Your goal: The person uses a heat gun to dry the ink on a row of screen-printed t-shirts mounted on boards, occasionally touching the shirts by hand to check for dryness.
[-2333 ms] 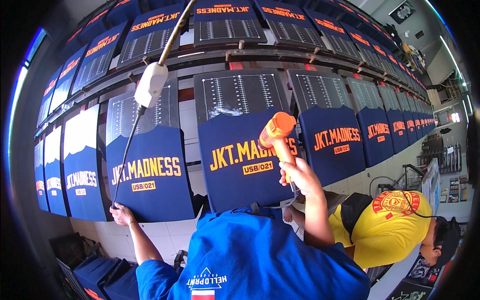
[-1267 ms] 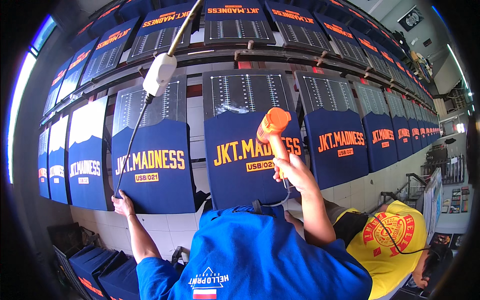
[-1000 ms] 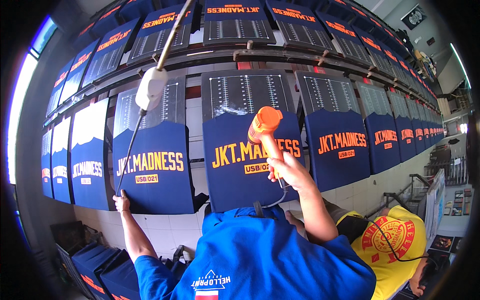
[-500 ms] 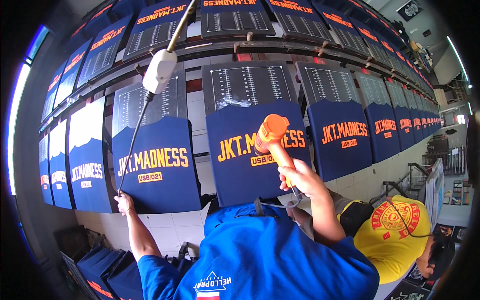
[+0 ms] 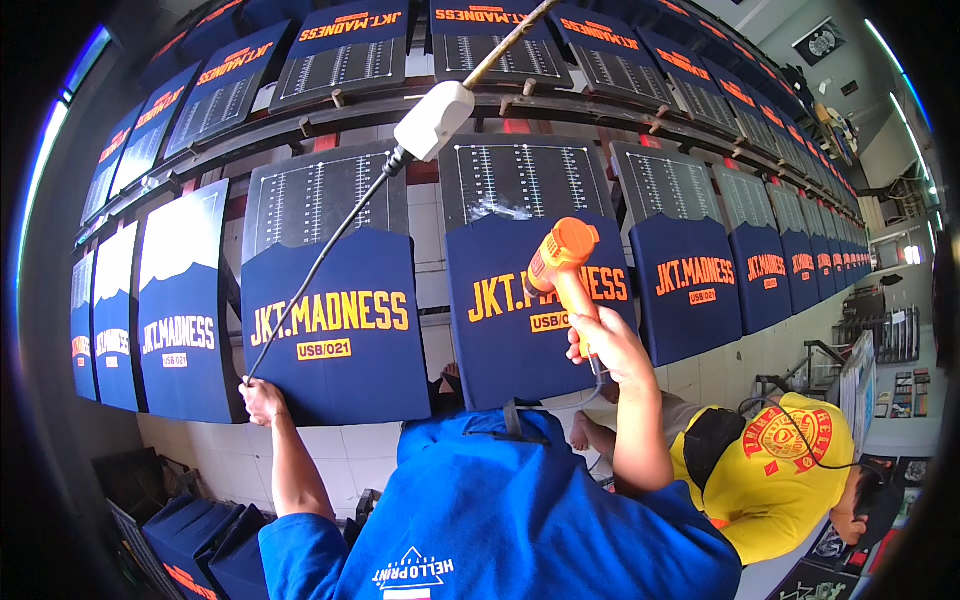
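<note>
My right hand (image 5: 612,345) grips the handle of an orange heat gun (image 5: 563,262). Its nozzle is over the printed lettering of a navy fabric panel (image 5: 535,370) laid on a black board, and a grey cord hangs from the handle. At the lower left, my left hand (image 5: 262,402) closes on a black cable (image 5: 330,258), beside the near corner of another navy panel (image 5: 365,385). That panel carries yellow-orange letters and a small yellow block. The cable slants up to a white socket connector (image 5: 435,120), joined to a tan cord overhead.
Long rows of boards with navy panels run left and right, with a second row (image 5: 340,50) behind a dark rail (image 5: 540,100). A person in a yellow shirt (image 5: 770,460) bends at the right. Dark folded fabric (image 5: 195,530) sits at the lower left.
The boards and the white connector have shifted right in the picture. My right hand has moved slightly right with the heat gun, still over the same panel. My left hand keeps the cable.
</note>
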A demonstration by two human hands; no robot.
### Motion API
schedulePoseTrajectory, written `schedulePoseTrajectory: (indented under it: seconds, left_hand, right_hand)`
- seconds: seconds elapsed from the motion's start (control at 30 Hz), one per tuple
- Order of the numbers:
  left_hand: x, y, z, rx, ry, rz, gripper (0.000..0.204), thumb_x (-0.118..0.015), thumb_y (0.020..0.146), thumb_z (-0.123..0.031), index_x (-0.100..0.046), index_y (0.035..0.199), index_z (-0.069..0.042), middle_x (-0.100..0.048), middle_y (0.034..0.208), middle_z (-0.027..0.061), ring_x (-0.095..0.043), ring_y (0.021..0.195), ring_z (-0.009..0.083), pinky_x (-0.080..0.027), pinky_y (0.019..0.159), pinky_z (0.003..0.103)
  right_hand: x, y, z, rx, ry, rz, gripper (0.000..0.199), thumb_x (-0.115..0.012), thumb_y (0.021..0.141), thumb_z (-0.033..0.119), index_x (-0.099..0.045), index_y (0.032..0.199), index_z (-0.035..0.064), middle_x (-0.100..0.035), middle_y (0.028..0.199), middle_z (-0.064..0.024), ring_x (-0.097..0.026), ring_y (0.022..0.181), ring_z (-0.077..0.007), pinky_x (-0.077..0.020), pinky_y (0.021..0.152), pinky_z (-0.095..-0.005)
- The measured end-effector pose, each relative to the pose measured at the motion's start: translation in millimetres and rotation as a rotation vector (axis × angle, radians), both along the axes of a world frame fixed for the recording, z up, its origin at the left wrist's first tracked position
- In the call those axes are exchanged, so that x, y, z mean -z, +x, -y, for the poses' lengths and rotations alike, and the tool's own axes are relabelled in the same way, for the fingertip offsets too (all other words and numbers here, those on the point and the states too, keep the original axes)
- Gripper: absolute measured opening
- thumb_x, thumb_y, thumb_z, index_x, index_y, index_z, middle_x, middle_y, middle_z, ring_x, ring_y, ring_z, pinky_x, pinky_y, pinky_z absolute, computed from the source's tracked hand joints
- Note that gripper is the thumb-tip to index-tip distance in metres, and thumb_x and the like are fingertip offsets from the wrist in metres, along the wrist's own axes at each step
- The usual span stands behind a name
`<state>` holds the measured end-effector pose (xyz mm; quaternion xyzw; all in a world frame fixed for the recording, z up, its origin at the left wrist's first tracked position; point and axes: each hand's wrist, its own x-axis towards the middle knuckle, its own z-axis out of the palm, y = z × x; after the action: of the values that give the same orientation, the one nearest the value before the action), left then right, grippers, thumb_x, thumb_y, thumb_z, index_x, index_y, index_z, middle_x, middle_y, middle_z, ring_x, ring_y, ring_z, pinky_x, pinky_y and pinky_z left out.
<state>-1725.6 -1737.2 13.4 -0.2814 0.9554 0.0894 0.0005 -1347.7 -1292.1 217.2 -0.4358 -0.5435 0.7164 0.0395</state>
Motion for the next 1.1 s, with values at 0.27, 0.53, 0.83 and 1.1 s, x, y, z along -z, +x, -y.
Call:
schedulePoseTrajectory:
  seconds: [0.27,0.53,0.83,1.1]
  left_hand:
    - [-4,1,-2,0.011,-0.017,-0.005,0.052,-0.025,0.099,-0.049,-0.056,0.123,-0.016,-0.068,0.110,0.0131,-0.061,0.105,0.0364,-0.040,0.092,0.047]
    - [-1,-1,2,-0.003,0.004,-0.012,0.053,-0.026,0.098,-0.051,-0.057,0.121,-0.016,-0.068,0.110,0.0143,-0.061,0.106,0.0371,-0.040,0.093,0.048]
    - [2,-1,3,0.014,0.007,-0.040,0.051,-0.027,0.098,-0.050,-0.057,0.117,-0.014,-0.068,0.106,0.0166,-0.062,0.103,0.0388,-0.041,0.091,0.049]
    - [-2,-2,-1,0.006,0.024,-0.049,0.050,-0.028,0.098,-0.049,-0.058,0.118,-0.014,-0.068,0.104,0.0176,-0.062,0.102,0.0388,-0.043,0.089,0.049]
  right_hand:
    - [7,-17,-7,-0.011,0.026,-0.016,0.023,-0.057,0.093,0.024,-0.053,0.099,0.0018,-0.058,0.075,-0.0038,-0.061,0.060,-0.0128,-0.0508,0.054,-0.0266]
    - [-4,18,18,-0.035,-0.089,0.012,0.026,-0.060,0.092,0.024,-0.052,0.098,0.0008,-0.057,0.076,-0.0039,-0.061,0.061,-0.0131,-0.0516,0.055,-0.0269]
    - [-6,3,25,-0.147,-0.086,0.011,0.024,-0.060,0.093,0.023,-0.052,0.099,0.0011,-0.057,0.077,-0.0040,-0.062,0.063,-0.0129,-0.0516,0.057,-0.0262]
    - [13,-31,14,-0.086,0.011,-0.027,0.025,-0.059,0.092,0.023,-0.053,0.100,0.0002,-0.058,0.076,-0.0045,-0.061,0.061,-0.0128,-0.0516,0.056,-0.0270]
